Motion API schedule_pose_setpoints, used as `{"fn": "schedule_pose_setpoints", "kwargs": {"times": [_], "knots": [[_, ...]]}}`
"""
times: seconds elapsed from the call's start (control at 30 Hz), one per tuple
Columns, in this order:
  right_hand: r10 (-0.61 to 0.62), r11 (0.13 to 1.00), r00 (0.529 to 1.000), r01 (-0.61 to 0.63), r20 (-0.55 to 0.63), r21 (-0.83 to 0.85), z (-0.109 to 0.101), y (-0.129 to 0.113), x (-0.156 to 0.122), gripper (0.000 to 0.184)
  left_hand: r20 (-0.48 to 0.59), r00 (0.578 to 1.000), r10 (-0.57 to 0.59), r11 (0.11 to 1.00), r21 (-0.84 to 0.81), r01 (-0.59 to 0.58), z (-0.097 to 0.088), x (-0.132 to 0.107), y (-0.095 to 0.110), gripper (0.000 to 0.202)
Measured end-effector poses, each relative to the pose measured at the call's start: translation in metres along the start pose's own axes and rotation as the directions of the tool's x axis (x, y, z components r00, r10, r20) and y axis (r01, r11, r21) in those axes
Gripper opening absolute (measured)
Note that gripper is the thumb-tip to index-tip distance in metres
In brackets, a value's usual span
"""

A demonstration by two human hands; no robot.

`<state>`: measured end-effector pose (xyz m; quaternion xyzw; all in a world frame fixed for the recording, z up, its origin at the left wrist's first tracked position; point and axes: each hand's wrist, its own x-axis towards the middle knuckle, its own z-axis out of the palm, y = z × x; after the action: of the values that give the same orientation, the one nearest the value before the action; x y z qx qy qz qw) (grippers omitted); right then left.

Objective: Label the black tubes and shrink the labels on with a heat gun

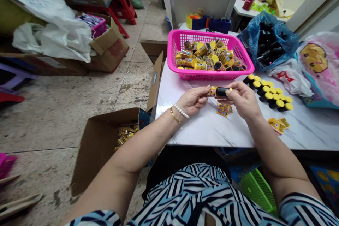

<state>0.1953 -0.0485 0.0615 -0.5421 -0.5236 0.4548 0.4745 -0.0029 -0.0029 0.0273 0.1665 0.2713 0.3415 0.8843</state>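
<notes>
Fingertips of both hands grip one short cylinder (219,91) above the table: the left hand (192,100) pinches its yellow printed end, and the right hand (244,100) clasps its glossy black end, fingers curled around it. The cylinder is held between the hands, off the white marble-patterned tabletop (209,130). Just beyond, a pink plastic mesh basket (209,75) with a straight rim holds a heap of yellow-and-black cylinders (205,56). To the right, black tubes with round yellow caps (270,91) sit in tight rows, and crumpled yellow wrappers (222,109) lie just below the hands. Past the table's left edge, an open cardboard box (103,141) holds small gold pieces (126,132), beside the left forearm (148,141).
</notes>
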Motion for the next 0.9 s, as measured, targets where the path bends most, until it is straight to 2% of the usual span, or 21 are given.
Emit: {"fn": "schedule_pose_setpoints", "kwargs": {"times": [0.03,0.1,0.17,0.23,0.33,0.43,0.6,0.7,0.8,0.9], "knots": [[-0.015,1.0,1.0,0.015,-0.006,-0.024,0.0,0.0,0.001,0.034,0.0,1.0,0.0,1.0,-0.005,0.0,0.0,0.0,0.0,0.015],[-0.138,0.979,0.99,0.13,-0.04,-0.159,0.002,-0.001,0.003,0.03,-0.006,1.0,0.007,1.0,-0.02,-0.007,0.001,-0.001,0.002,0.015],[-0.3,0.9,0.953,0.266,-0.046,-0.344,0.004,-0.002,0.003,0.026,-0.011,1.0,0.018,0.999,-0.033,-0.019,0.0,-0.001,0.003,0.02],[-0.368,0.844,0.93,0.329,-0.011,-0.424,0.006,-0.003,0.003,0.025,-0.006,0.999,0.036,0.999,-0.036,-0.036,-0.001,-0.001,0.005,0.025],[-0.269,0.923,0.962,0.269,0.038,-0.275,0.008,-0.004,0.01,0.027,0.003,0.997,0.08,0.997,-0.023,-0.079,-0.003,-0.001,0.007,0.025],[-0.098,0.993,0.994,0.101,0.038,-0.062,0.009,-0.003,0.019,0.035,-0.005,0.989,0.146,0.989,0.011,-0.146,-0.006,0.0,0.009,0.012],[0.123,0.968,0.992,-0.126,0.026,0.218,0.005,0.002,0.023,0.046,-0.017,0.981,0.192,0.977,0.093,-0.19,-0.008,0.0,0.011,0.016],[0.163,0.948,0.986,-0.163,0.026,0.274,0.002,0.009,0.017,0.047,-0.041,0.985,0.168,0.98,0.116,-0.162,-0.006,0.0,0.011,0.011],[0.13,0.95,0.992,-0.125,0.001,0.286,0.003,0.013,0.012,0.048,-0.08,0.987,0.143,0.985,0.108,-0.134,-0.002,0.001,0.008,0.002],[0.104,0.96,0.995,-0.097,-0.012,0.263,0.004,0.015,0.012,0.05,-0.086,0.99,0.112,0.99,0.094,-0.104,0.001,0.005,0.004,0.005]]}}
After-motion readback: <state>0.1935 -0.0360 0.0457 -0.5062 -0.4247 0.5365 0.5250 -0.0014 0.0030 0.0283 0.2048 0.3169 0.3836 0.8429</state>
